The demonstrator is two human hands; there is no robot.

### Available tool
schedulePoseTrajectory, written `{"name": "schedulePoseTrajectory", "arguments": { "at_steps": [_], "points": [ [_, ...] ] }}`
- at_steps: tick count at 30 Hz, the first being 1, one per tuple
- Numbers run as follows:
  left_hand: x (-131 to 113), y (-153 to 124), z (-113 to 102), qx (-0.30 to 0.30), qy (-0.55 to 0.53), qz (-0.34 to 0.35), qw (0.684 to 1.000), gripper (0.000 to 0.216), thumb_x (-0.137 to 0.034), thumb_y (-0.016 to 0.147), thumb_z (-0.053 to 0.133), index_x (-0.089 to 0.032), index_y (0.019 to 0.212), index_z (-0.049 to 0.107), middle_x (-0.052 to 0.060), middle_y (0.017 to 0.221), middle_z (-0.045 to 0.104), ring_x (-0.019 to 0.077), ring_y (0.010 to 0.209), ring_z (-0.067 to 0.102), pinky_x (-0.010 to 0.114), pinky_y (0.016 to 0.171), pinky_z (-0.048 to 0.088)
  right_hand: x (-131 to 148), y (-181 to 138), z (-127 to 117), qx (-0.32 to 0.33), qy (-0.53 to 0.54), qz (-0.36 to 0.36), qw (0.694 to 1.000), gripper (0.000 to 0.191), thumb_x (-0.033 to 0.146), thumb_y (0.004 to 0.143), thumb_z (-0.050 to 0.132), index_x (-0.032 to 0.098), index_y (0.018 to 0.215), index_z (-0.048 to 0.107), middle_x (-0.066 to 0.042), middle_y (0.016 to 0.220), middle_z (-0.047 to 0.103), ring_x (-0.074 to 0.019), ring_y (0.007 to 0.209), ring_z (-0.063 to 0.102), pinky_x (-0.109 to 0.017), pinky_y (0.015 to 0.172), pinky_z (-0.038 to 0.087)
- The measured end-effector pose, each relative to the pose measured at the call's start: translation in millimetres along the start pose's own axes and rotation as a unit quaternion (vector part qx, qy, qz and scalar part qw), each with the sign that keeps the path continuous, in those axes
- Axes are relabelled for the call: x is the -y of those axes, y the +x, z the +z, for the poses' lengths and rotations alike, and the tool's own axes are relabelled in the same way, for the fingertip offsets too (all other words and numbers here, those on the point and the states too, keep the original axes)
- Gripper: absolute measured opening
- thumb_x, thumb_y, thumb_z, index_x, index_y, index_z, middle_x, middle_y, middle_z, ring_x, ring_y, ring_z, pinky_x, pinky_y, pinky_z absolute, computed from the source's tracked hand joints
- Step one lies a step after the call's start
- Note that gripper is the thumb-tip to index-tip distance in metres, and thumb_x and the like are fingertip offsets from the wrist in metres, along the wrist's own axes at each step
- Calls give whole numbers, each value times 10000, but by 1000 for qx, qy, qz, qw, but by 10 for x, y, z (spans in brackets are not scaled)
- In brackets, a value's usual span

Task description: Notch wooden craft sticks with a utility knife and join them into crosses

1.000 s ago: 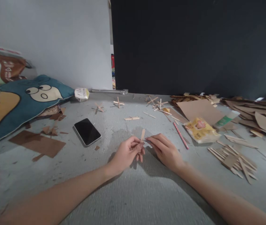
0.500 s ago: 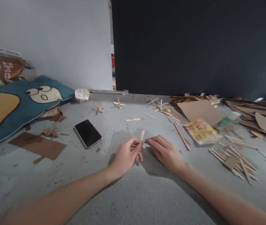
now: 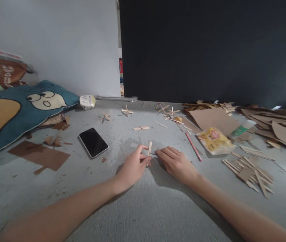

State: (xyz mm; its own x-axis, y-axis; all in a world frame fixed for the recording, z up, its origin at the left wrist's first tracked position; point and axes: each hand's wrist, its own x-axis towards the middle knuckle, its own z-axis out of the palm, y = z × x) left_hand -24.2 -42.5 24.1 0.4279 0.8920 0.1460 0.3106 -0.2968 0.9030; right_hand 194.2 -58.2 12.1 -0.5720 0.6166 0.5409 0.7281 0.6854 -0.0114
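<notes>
My left hand point(image 3: 133, 165) pinches a short wooden craft stick point(image 3: 149, 148) that stands nearly upright just above the grey floor point(image 3: 143, 208). My right hand point(image 3: 175, 163) lies close beside it, fingers pressed together on a thin dark thing at the stick's foot; I cannot make out what it is. Both hands rest low on the floor, fingertips almost touching.
A black phone point(image 3: 93, 142) lies left of my hands. A pink pencil point(image 3: 193, 146), a yellow packet point(image 3: 215, 140) and a pile of sticks point(image 3: 249, 171) lie to the right, with cardboard scraps point(image 3: 215, 119) behind. A blue cushion point(image 3: 16, 112) sits at far left. Small stick crosses point(image 3: 127, 111) are scattered further back.
Both hands have sunk toward the floor and shifted slightly left. The stick has come lower and stands more upright between my left fingers.
</notes>
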Motion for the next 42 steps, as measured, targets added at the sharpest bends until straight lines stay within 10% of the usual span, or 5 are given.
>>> {"name": "schedulePoseTrajectory", "arguments": {
  "at_steps": [6,13,24,30,42],
  "points": [
    [35,37,-98,42,57,42,997,252,-288,992,479,-209,1187,618,-52,556,519,148,445,462,262,486,320,0,-13,1,-42,-17,8,999,336,111,1005,440,177,1284,614,-80,878,703,-217,774,645,-347,698,532],
    [-21,64,-196,40,193,70,978,323,-245,1018,402,-191,1185,674,103,953,644,275,942,636,393,866,483,40,-1,1,-57,-16,14,998,281,129,1019,448,172,1230,628,-77,884,731,-204,770,670,-331,698,522],
    [-46,92,-168,131,264,108,950,318,-278,1059,365,-183,1091,667,114,1077,679,283,1079,622,446,1007,435,60,20,-13,-71,-11,14,997,216,124,1014,481,163,1137,654,-78,889,739,-198,779,677,-327,710,526],
    [-10,160,-272,51,210,67,974,238,-227,1010,448,-215,1131,653,78,1037,661,239,1035,632,430,978,492,54,24,-26,-91,-15,1,996,199,116,1013,503,138,1164,631,-75,887,736,-194,789,673,-316,715,526],
    [-16,185,-353,193,282,161,926,378,-331,1020,499,-332,1374,630,42,1526,542,283,1439,417,537,1187,312,139,-4,-86,-45,-84,-14,995,237,180,1047,467,138,1014,698,-26,736,652,-139,645,602,-281,599,411]
  ]
}}
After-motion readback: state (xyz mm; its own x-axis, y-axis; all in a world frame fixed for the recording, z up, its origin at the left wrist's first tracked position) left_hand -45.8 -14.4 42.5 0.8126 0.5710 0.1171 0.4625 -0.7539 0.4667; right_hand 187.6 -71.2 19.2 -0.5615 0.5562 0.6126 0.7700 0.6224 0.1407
